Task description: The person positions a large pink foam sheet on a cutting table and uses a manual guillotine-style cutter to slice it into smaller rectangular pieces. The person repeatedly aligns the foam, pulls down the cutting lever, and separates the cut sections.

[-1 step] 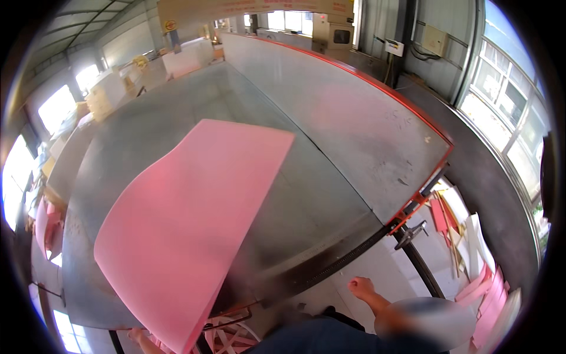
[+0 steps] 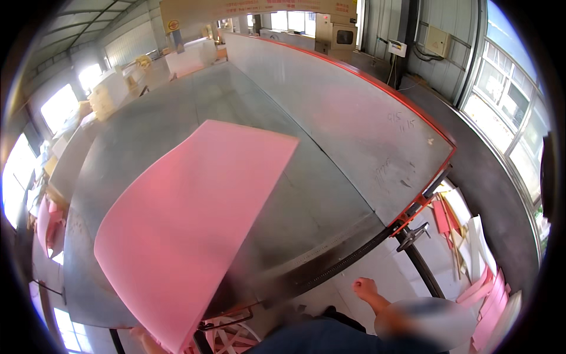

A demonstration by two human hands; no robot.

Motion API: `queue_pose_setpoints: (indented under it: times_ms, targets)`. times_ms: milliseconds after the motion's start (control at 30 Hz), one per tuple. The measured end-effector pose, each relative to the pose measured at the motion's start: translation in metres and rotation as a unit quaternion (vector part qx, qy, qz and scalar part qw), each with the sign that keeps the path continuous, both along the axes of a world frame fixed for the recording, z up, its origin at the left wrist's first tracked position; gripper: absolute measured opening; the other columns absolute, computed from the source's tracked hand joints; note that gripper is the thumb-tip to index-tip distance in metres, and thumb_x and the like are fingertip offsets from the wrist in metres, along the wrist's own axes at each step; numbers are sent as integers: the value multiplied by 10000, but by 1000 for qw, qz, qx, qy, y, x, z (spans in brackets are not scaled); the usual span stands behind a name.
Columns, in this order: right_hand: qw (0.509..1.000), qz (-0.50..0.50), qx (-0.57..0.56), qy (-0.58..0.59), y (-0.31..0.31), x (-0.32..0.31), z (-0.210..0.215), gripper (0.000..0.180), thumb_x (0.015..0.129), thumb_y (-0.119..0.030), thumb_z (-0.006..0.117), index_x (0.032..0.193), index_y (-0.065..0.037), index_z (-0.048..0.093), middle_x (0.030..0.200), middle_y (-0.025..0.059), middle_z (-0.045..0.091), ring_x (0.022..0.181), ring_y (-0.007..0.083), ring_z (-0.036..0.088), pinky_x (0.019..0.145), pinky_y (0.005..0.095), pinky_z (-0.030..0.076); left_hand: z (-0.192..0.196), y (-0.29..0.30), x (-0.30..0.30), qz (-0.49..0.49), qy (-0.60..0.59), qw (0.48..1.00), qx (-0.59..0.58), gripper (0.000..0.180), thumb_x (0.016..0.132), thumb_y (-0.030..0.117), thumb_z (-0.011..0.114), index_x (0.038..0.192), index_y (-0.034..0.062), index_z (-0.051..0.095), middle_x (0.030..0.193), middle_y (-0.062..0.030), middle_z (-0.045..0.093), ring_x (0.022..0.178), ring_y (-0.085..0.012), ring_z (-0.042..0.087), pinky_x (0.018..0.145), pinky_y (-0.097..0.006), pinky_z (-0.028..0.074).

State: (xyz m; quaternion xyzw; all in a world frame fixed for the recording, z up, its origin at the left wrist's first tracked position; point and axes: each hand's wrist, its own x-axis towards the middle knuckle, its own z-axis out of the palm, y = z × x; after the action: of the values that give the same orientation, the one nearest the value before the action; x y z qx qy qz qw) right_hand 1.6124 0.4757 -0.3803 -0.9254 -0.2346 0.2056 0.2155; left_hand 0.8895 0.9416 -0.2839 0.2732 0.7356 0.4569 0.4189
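Grey panel (image 2: 330, 100) w/ red rim runs along table's R side, sheet's far R corner just beside its base. Metal handle (image 2: 414, 236) sticks out at table's near R corner, in the way there. Pink & white offcuts (image 2: 490, 301) heaped on floor, far R; more pink strips (image 2: 230, 339) under near edge. Pale blocks (image 2: 106, 97) stacked back L.

Hands well apart. L hand (image 2: 146, 342) low at pic's bottom, next to sheet's near end; fingers mostly hidden, can't tell if gripping. R hand (image 2: 365, 288) off table, over floor, fingers curled in a loose fist, nothing visible in it.

Pink sheet (image 2: 194, 206) lies slantwise over table's L/mid part, L edge bowed, near end past table's near edge. Grey tabletop (image 2: 312, 200) shows betw. sheet & panel; pale floor (image 2: 389, 271) R of R hand.
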Motion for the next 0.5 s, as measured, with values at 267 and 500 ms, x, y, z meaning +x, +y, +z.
queue_pose_setpoints:
  times_ms: [267,500]
  targets:
    - [960,-262,81,-57,-65,164,-88,246,809,-254,586,769,-29,676,686,131,677,693,337,673,644,419,525,-130,-28,213,-196,562,801,-68,373,781,242,655,1080,22,625,1132,-200,625,1047,-318,613,853,-424,497]
    - [876,-401,107,-245,-72,285,30,347,876,-329,590,1092,-58,573,1067,167,641,991,371,601,830,471,473,-89,-96,456,-439,470,766,-8,428,714,237,741,1065,26,620,1053,-158,643,1029,-312,606,900,-414,468]
